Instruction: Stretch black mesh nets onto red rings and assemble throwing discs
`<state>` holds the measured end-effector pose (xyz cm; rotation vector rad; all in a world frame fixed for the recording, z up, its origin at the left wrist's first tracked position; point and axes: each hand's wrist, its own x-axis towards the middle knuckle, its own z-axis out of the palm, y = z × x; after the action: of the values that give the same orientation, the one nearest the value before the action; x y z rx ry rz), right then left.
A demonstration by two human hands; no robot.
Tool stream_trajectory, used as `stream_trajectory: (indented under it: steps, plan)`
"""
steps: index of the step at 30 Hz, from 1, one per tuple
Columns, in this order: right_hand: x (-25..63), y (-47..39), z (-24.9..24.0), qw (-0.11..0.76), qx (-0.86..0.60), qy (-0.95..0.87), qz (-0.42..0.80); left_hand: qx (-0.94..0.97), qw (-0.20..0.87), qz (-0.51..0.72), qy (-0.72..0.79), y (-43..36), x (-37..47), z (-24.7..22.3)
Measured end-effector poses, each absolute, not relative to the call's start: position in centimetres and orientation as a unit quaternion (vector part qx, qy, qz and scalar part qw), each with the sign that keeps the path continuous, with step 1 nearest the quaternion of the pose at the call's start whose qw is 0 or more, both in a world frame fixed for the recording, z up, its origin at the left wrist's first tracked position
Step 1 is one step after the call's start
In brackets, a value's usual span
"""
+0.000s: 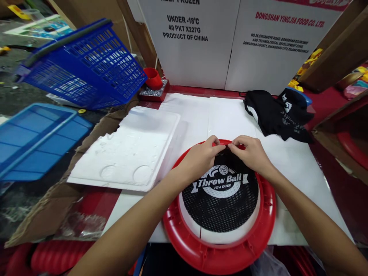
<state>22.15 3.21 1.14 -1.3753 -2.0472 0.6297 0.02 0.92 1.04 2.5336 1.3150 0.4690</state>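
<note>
A red plastic ring [266, 214] lies at the table's front edge, with a black mesh disc [221, 211] printed "Throw Ball" inside it. White fabric or table surface shows between the mesh's lower edge and the ring. At the far rim, my left hand [202, 155] pinches the mesh's top edge against the ring. Just to its right, my right hand [250, 151] pinches the same edge, thumb and fingers together. The two sets of fingertips are nearly touching. Behind the right hand lies a pile of black mesh pieces [276, 115].
A white foam block [126, 149] stands left of the ring. Beyond it are a blue basket [92, 65], a red cup [153, 78] and a blue lid [40, 138]. A large white carton [195, 57] closes off the back. Cardboard [48, 207] edges the table's left side.
</note>
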Motion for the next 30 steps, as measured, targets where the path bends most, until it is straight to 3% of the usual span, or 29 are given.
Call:
stream_trajectory:
  steps: [5,12,18,24,30]
  plan:
    - [22.0,3.3,1.4,0.276,-0.533,-0.767,0.225,0.877,0.106,0.128,0.451,1.1,0.3,1.2]
    - [23.1,4.3,1.9,0.256,-0.541,-0.722,0.347,0.888,0.107,0.131,0.428,1.2,-0.2,1.6]
    - [23.3,4.5,1.5,0.27,-0.529,-0.708,0.382,0.885,0.126,0.154,0.42,1.2,-0.6,1.7]
    - [22.5,4.2,2.3,0.211,-0.587,-0.73,0.279,0.893,0.06,0.062,0.442,1.2,0.5,2.7]
    - [23.5,-3.0,3.6,0.209,-0.483,-0.85,-0.002,0.902,-0.07,0.049,0.424,-4.1,1.1,5.8]
